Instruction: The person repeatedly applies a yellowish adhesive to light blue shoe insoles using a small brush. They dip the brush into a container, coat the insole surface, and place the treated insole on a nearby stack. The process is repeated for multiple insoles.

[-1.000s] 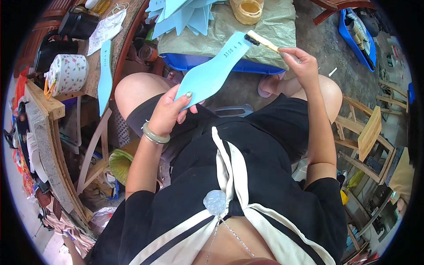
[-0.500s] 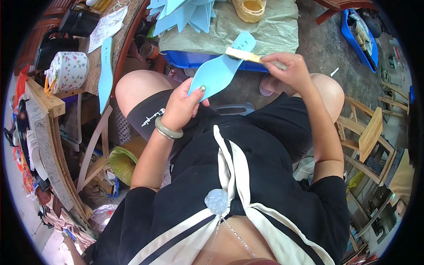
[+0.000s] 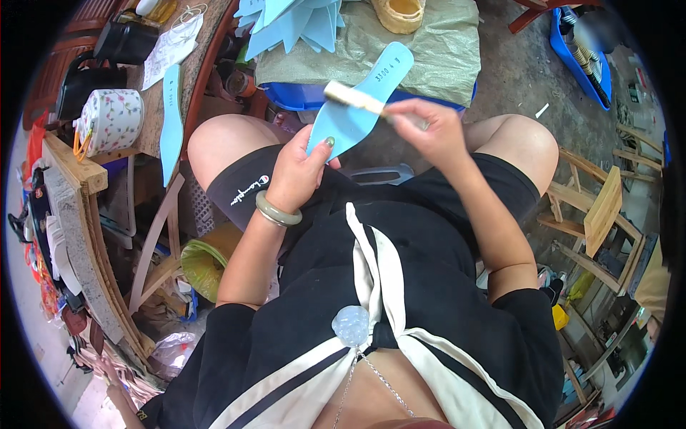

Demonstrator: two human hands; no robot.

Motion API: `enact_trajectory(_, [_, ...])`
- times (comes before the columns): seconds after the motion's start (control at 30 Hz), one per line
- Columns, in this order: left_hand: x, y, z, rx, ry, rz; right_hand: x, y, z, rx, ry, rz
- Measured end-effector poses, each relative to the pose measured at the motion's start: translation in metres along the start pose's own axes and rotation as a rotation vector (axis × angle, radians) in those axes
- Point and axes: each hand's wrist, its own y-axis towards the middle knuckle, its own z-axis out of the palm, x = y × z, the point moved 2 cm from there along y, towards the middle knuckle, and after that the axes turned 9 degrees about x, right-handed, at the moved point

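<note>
My left hand (image 3: 300,164) pinches the wide end of a light blue insole (image 3: 362,107), thumb on top, and holds it tilted above my lap. A brush (image 3: 354,97) with a pale handle is gripped in my right hand (image 3: 432,132); its bristle end lies over the middle of the insole. Beyond them, a stack of similar blue insoles (image 3: 293,25) rests fanned out on a greenish woven sheet (image 3: 443,43). A round tan container (image 3: 400,14) with a yellowish inside stands on the same sheet. Another blue insole (image 3: 171,125) lies at the table edge on my left.
A flowered pot (image 3: 111,120), a black bag (image 3: 93,82) and papers (image 3: 171,50) sit on the left table. A blue bin (image 3: 286,98) shows under the woven sheet. Wooden stools (image 3: 600,211) stand at right, with a blue crate (image 3: 582,68) farther off. A yellow-green lined bin (image 3: 204,264) is by my left arm.
My right hand has moved the brush left and slightly nearer, from the insole's narrow part onto its wider part. The left hand keeps its hold almost in place.
</note>
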Motion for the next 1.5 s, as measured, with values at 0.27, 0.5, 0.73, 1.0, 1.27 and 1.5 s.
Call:
enact_trajectory(0.27, [-0.001, -0.02, -0.007, 0.053, -0.111, 0.003, -0.021, 0.016, -0.057, -0.282, -0.238, 0.102])
enact_trajectory(0.5, [-0.001, -0.026, -0.009, 0.048, -0.326, 0.01, -0.011, 0.008, -0.063, -0.396, -0.266, 0.006])
enact_trajectory(0.73, [-0.012, -0.024, -0.004, 0.049, -0.423, 0.131, 0.018, -0.018, -0.046, -0.369, -0.339, -0.159])
enact_trajectory(1.0, [-0.041, -0.002, 0.003, -0.085, -0.42, 0.362, 0.034, -0.03, -0.008, -0.178, -0.128, -0.258])
enact_trajectory(1.27, [-0.118, 0.072, -0.019, -0.206, -0.711, 0.554, 0.014, -0.031, -0.009, -0.159, 0.237, 0.047])
enact_trajectory(1.5, [-0.16, 0.163, 0.0, -0.174, -0.982, 0.548, 0.013, -0.03, -0.019, -0.25, 0.198, -0.035])
